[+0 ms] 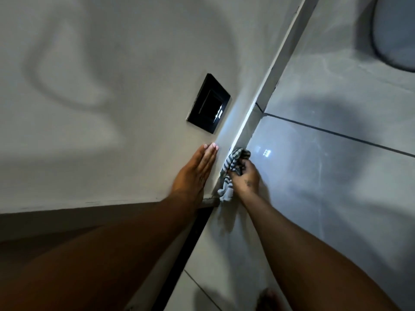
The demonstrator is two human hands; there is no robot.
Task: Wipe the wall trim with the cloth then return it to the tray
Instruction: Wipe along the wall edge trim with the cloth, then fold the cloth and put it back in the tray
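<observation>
Landmark: I take the black wall plate (208,103) as my reference.
Left hand (195,173): flat and released, palm on the wall just below the plate.
Right hand (246,177): clenched around the striped cloth (233,170), below and right of the plate.
Cloth: I see it pressed against the wall trim (265,86).
Trim: runs right of the plate.

We see a plain off-white painted wall (94,90) bearing soft grey shadows. A black rectangular glossy switch plate (208,103) is mounted flush on it. To the right we see large glossy grey marble-pattern tiles (336,176) divided by dark grout lines, with a bright light reflection (266,152). A curved white fixture (397,30) occupies the upper right corner.
</observation>
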